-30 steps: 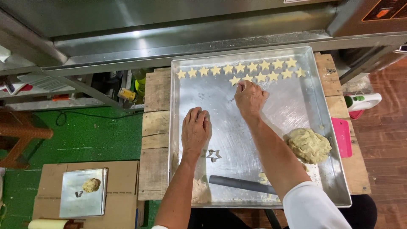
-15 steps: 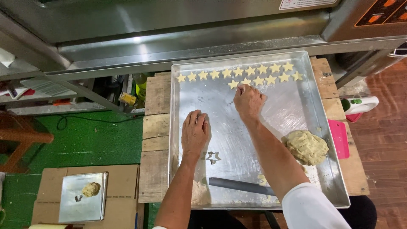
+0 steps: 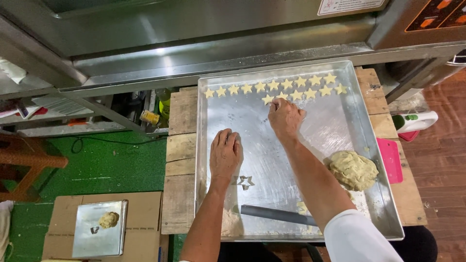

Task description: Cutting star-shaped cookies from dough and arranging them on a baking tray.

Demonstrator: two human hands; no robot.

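A large metal baking tray lies on a wooden table. Two rows of small star-shaped dough pieces line its far edge. My right hand reaches to the left end of the second row, fingers pinched at a dough star. My left hand rests flat, palm down, on the tray's left part. A metal star cutter lies just right of my left wrist. A lump of yellow dough sits at the tray's right side. A flat dark scraper lies near the front edge.
A stainless steel oven stands behind the table. A pink board lies at the table's right edge. Lower left, a small tray with a dough lump rests on a cardboard box above green flooring.
My right hand has stayed at the second row of stars, shifting slightly. My left hand has not moved on the tray.
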